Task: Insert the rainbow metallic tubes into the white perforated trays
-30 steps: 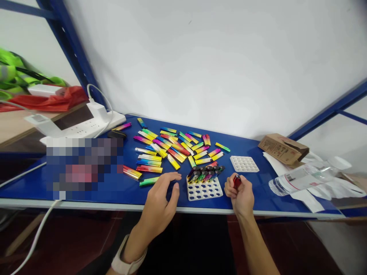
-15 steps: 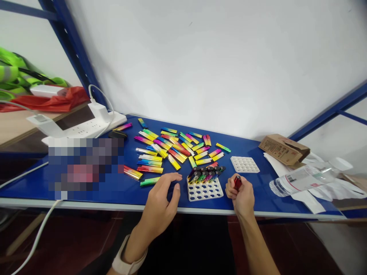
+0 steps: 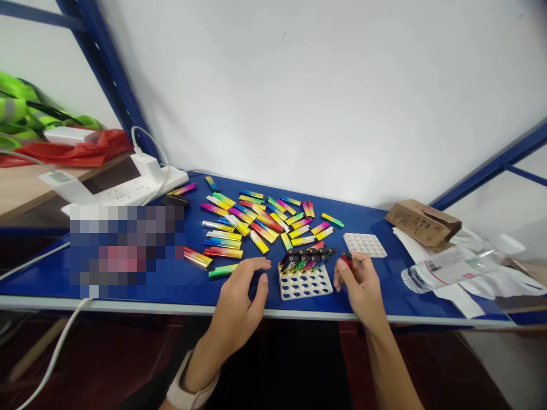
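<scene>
My right hand grips a lighter with a red and black top; the fingers hide its lower part. Just left of it stands a white tray with holes. Several upright lighters with black tops fill its back rows, while the front rows of holes are bare. On the tray's left side, my left hand rests near the table edge with its fingers apart, holding nothing. Behind it, many shiny multicoloured lighters lie scattered on the blue table.
A second white holed tray lies at the right. Beyond it are a cardboard box, a clear plastic bottle on its side and white paper. At the left are a power strip with cables and a blurred-out patch.
My right hand has turned and shifted its grip on the lighter, raising it slightly and bringing it left toward the tray. My left hand has stayed in place.
</scene>
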Demonstrator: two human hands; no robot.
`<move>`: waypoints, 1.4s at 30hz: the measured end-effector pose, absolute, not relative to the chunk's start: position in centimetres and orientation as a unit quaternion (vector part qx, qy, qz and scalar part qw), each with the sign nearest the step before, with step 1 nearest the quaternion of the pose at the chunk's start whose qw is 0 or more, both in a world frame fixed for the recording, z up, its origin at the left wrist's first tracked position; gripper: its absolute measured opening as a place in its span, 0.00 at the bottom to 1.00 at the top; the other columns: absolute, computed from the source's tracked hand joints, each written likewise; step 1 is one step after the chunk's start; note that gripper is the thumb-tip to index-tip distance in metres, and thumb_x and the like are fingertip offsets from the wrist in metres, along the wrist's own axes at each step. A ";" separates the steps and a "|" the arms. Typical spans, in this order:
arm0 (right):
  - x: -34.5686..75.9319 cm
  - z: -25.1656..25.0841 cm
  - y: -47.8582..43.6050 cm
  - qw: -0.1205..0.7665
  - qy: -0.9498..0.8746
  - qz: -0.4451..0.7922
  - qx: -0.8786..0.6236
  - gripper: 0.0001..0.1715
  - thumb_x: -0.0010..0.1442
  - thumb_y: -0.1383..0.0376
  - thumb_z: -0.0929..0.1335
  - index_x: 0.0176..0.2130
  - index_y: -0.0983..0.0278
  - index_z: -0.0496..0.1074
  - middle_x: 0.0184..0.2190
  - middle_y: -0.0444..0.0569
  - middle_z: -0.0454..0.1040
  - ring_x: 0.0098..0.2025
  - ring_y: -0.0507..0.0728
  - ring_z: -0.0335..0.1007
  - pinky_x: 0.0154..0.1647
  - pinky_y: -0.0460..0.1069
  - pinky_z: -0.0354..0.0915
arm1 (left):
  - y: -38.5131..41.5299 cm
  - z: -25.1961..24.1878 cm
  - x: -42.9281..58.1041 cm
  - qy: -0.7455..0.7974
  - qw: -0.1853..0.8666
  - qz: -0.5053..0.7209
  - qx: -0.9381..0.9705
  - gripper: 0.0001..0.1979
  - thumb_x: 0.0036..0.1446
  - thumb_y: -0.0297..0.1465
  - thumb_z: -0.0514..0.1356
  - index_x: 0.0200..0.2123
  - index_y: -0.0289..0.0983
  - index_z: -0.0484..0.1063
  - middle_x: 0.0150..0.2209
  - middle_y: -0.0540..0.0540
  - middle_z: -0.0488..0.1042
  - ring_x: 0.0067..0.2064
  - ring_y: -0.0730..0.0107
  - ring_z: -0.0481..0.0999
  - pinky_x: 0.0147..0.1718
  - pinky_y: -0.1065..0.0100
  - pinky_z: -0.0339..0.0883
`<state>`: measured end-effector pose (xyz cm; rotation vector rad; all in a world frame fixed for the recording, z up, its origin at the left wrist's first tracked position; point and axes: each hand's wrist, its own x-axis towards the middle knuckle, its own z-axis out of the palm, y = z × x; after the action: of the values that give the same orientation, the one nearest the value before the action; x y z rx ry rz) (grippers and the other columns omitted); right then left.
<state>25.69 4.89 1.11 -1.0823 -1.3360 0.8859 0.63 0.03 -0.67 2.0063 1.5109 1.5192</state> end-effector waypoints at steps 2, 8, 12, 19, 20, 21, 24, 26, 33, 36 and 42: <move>25.9 1.3 4.9 0.572 -0.577 0.352 -0.465 0.17 0.64 0.55 0.73 0.43 0.63 0.66 0.30 0.46 0.74 0.30 0.54 0.73 0.31 0.50 0.71 | 0.1 -0.7 0.6 0.512 0.102 0.515 0.680 0.10 0.70 0.27 0.55 0.51 0.40 0.70 0.51 0.46 0.76 0.55 0.67 0.75 0.56 0.65 0.67; 26.9 1.3 5.2 0.580 -0.611 0.265 -0.469 0.13 0.62 0.60 0.75 0.44 0.64 0.75 0.39 0.51 0.76 0.40 0.57 0.72 0.42 0.53 0.70 | 0.1 -0.7 0.6 0.512 0.106 0.515 0.679 0.10 0.70 0.27 0.55 0.51 0.40 0.69 0.51 0.47 0.76 0.55 0.68 0.75 0.56 0.66 0.67; 27.0 1.0 5.5 0.585 -0.632 0.251 -0.442 0.09 0.63 0.63 0.74 0.44 0.63 0.77 0.37 0.49 0.74 0.38 0.56 0.71 0.41 0.52 0.69 | 0.1 -0.7 0.6 0.511 0.105 0.515 0.680 0.10 0.70 0.27 0.55 0.51 0.40 0.69 0.51 0.47 0.76 0.55 0.68 0.75 0.56 0.66 0.67; 26.1 0.9 5.4 0.583 -0.614 0.285 -0.449 0.13 0.64 0.61 0.73 0.47 0.64 0.78 0.45 0.54 0.77 0.48 0.60 0.74 0.49 0.55 0.72 | 0.1 -0.9 0.7 0.511 0.114 0.516 0.678 0.10 0.70 0.26 0.55 0.52 0.41 0.69 0.52 0.48 0.75 0.56 0.70 0.75 0.57 0.67 0.66; 26.0 0.9 5.3 0.583 -0.614 0.286 -0.449 0.13 0.65 0.61 0.73 0.48 0.64 0.78 0.46 0.54 0.77 0.48 0.60 0.75 0.50 0.55 0.72 | 0.1 -0.9 0.7 0.510 0.115 0.516 0.678 0.10 0.70 0.26 0.55 0.52 0.41 0.69 0.52 0.48 0.75 0.56 0.70 0.75 0.58 0.67 0.66; 25.9 0.8 5.3 0.581 -0.617 0.286 -0.447 0.13 0.65 0.61 0.72 0.48 0.64 0.78 0.46 0.54 0.77 0.49 0.60 0.75 0.50 0.55 0.72 | 0.1 -0.9 0.7 0.509 0.115 0.516 0.679 0.10 0.70 0.26 0.55 0.52 0.40 0.69 0.52 0.48 0.75 0.56 0.70 0.75 0.58 0.67 0.66; 26.0 0.5 5.5 0.570 -0.642 0.267 -0.438 0.13 0.66 0.62 0.72 0.49 0.64 0.77 0.47 0.54 0.76 0.50 0.60 0.75 0.51 0.55 0.73 | 0.1 -0.8 0.7 0.506 0.111 0.518 0.681 0.10 0.70 0.26 0.55 0.52 0.40 0.69 0.52 0.48 0.75 0.55 0.71 0.74 0.58 0.68 0.65; 26.2 0.3 5.6 0.557 -0.664 0.242 -0.435 0.13 0.66 0.63 0.71 0.50 0.63 0.77 0.47 0.54 0.76 0.50 0.60 0.75 0.51 0.55 0.74 | 0.1 -0.8 0.7 0.505 0.108 0.519 0.682 0.10 0.69 0.26 0.55 0.52 0.40 0.69 0.52 0.48 0.75 0.56 0.72 0.74 0.58 0.69 0.65; 26.2 0.8 5.0 0.502 -0.731 0.131 -0.444 0.14 0.68 0.66 0.69 0.53 0.62 0.75 0.48 0.53 0.76 0.47 0.58 0.76 0.49 0.54 0.75 | -0.1 -0.5 0.4 0.484 0.129 0.514 0.696 0.11 0.69 0.26 0.55 0.53 0.41 0.68 0.53 0.49 0.74 0.56 0.73 0.74 0.58 0.71 0.65; 26.0 1.0 4.9 0.480 -0.754 0.049 -0.446 0.15 0.68 0.67 0.69 0.55 0.61 0.74 0.47 0.52 0.76 0.44 0.56 0.76 0.48 0.53 0.74 | -0.3 -0.4 0.2 0.466 0.144 0.508 0.710 0.12 0.69 0.25 0.55 0.54 0.42 0.68 0.54 0.49 0.74 0.58 0.73 0.73 0.59 0.70 0.65; 26.1 0.8 4.9 0.455 -0.752 0.023 -0.477 0.17 0.68 0.66 0.69 0.56 0.62 0.71 0.44 0.49 0.78 0.42 0.55 0.78 0.48 0.51 0.74 | -0.1 -0.6 0.4 0.473 0.126 0.517 0.702 0.13 0.68 0.25 0.57 0.53 0.42 0.68 0.55 0.48 0.73 0.61 0.70 0.71 0.62 0.65 0.64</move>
<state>26.06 4.87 0.79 -1.1769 -1.8552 0.0576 0.44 -0.15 -0.62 2.0459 1.3782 1.5048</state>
